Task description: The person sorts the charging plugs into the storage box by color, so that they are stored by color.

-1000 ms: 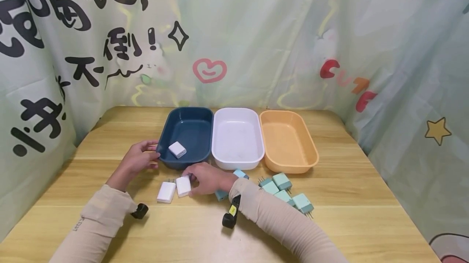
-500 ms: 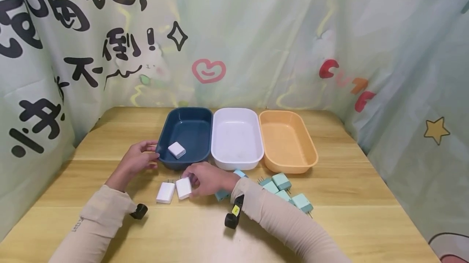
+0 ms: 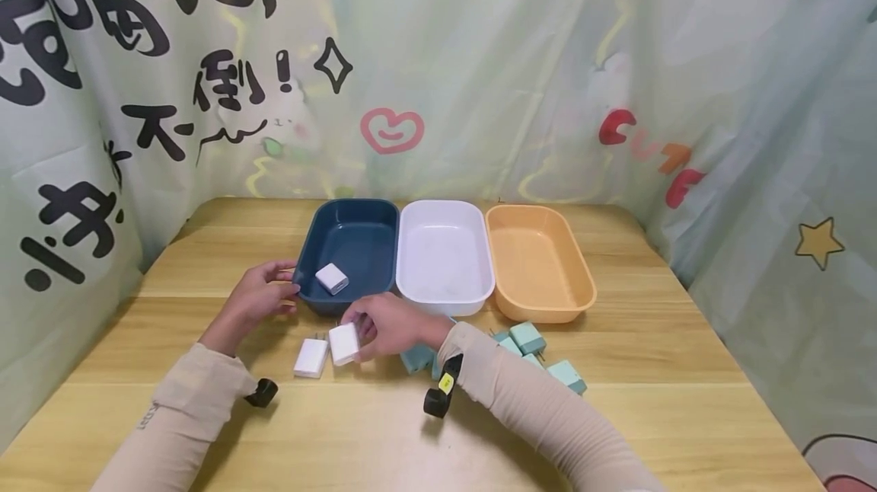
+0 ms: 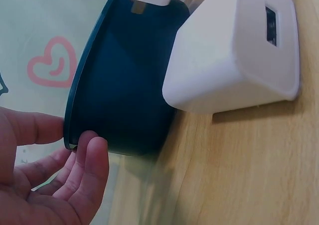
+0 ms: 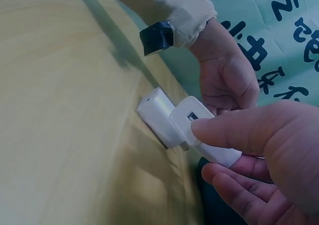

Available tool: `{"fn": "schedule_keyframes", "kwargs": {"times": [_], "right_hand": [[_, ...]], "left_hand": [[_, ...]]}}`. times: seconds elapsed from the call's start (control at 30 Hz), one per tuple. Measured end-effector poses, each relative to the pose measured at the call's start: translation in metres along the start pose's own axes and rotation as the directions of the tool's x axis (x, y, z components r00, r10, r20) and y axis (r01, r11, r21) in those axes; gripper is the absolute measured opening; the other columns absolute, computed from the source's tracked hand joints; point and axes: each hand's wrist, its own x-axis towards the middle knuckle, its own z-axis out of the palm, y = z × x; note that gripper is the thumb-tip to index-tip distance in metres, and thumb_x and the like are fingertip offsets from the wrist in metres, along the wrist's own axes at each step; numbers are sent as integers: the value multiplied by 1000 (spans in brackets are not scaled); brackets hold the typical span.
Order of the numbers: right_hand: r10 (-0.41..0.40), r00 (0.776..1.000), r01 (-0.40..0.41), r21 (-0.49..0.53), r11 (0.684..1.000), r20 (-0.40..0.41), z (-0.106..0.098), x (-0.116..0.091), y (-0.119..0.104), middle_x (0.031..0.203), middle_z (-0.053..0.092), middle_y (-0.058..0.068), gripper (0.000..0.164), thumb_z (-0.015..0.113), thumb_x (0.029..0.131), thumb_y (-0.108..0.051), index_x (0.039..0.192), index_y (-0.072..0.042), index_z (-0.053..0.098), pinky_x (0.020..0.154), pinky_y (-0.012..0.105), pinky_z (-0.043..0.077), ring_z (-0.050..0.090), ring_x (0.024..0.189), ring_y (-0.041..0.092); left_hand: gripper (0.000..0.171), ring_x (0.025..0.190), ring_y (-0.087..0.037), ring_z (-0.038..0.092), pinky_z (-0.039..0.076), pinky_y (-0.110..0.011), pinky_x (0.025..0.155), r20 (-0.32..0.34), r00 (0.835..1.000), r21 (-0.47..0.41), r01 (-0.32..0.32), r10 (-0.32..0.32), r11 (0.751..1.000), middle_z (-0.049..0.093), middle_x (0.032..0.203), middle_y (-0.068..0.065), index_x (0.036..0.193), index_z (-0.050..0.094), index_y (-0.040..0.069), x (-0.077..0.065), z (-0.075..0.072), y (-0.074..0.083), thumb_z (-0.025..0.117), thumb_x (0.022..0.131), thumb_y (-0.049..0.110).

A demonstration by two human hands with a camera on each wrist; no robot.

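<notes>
My right hand [image 3: 393, 324] pinches a white plug-in charger [image 3: 343, 343] between thumb and fingers, its prongs toward the dark blue bin [image 3: 363, 244]. Beside it on the table lies another white charger [image 3: 311, 359], which looms large in the left wrist view, its port facing the camera. A third white charger [image 3: 332, 279] rests inside the blue bin near the front. My left hand [image 3: 256, 295] holds that bin's rim at the front left corner, thumb and fingers at the edge. In the right wrist view, my thumb [image 5: 224, 130] presses the held charger's port end.
A white bin [image 3: 445, 248] and an orange bin [image 3: 537, 256] stand right of the blue one. Blue chargers [image 3: 416, 359] lie partly hidden behind my right wrist. Several mint-green chargers [image 3: 527, 338] are grouped farther right, partly covered by my sleeve. A printed curtain hangs behind the table.
My right hand has risen slightly with the white charger, and its wrist has shifted, showing more of the blue chargers. The left hand stays at the bin's rim.
</notes>
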Motion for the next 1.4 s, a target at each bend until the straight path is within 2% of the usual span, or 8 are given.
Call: {"fn": "schedule_keyframes", "kwargs": {"times": [0.43, 0.83, 1.1, 1.4], "right_hand": [[18, 1000, -16, 97, 995, -17, -11, 6, -4, 102, 63, 5, 48, 84, 74, -6, 116, 2, 62, 73, 13, 52, 64, 82, 4], [27, 999, -20, 152, 988, -43, -19, 10, -5, 107, 62, 8, 47, 83, 75, -3, 116, 3, 61, 75, 15, 53, 66, 85, 7], [64, 996, -52, 174, 983, -67, -27, 12, -4, 107, 62, 6, 51, 83, 75, -8, 120, 0, 60, 75, 16, 53, 65, 84, 7], [45, 995, -29, 168, 985, -92, -34, 16, -4, 107, 61, 9, 49, 83, 75, -5, 118, 2, 60, 75, 18, 54, 65, 84, 9]], "left_hand": [[54, 95, -29, 59, 58, -33, 76, -11, 1000, 23, 16, -16, 1000, 40, 135, -26, 146, 35, 0, 1, -1, -1, 53, 95, 0], [54, 88, -26, 62, 58, -34, 73, 1, 1000, -5, -12, 12, 1000, 40, 134, -29, 145, 34, -5, 0, -1, -1, 53, 94, -3], [55, 94, -31, 61, 58, -34, 73, 3, 1000, -5, -8, 8, 1000, 39, 135, -29, 146, 34, -3, -1, -1, 0, 54, 95, -2], [56, 94, -29, 60, 58, -35, 77, 5, 1000, -7, 4, -4, 1000, 38, 137, -28, 147, 33, -2, 0, -1, 1, 54, 96, -1]]}}
